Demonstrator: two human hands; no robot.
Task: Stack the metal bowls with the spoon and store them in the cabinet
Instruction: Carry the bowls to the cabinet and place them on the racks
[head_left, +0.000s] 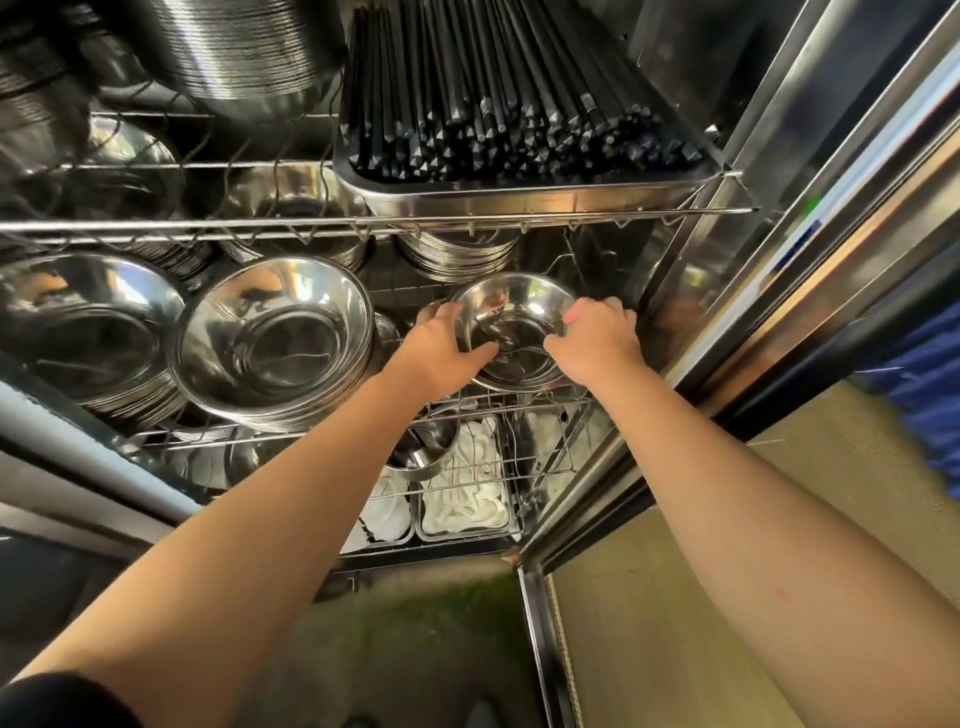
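Bowls (514, 332), stacked w/ a spoon (498, 340) lying in the top one, are inside the cabinet (691, 291) at mid height. We take the wire shelf (519, 402) as our landmark throughout.

Hands: our left hand (441, 348) grips the stack's left rim, thumb hooked over the near edge, fingers curled round the far side. Our right hand (597, 338) does the same on the right rim, fingers wrapped, thumb pointing in toward the bowl's floor. Both are closed on the stack; neither is free.

Position: the stack sits at the right end of the wire shelf, close to the cabinet's right wall. We cannot tell whether its base rests fully on the wires or hangs just above them, since the hands and rim hide the contact.

Neighbours: left of the stack on the same shelf, two taller piles of bigger bowls (275, 338) lean toward us. Above the shelf, a tray of black chopsticks (514, 104). Below it, tubs of white cloths (462, 488).

Progress, as we judge it: stacking is done, spoon is aboard, and the load has reached its storage spot, i.e. most of the job. Left: settle the stack flat, let go w/ both hands, pull arms out, and prob. shut the door (857, 208) at the shelf's right.
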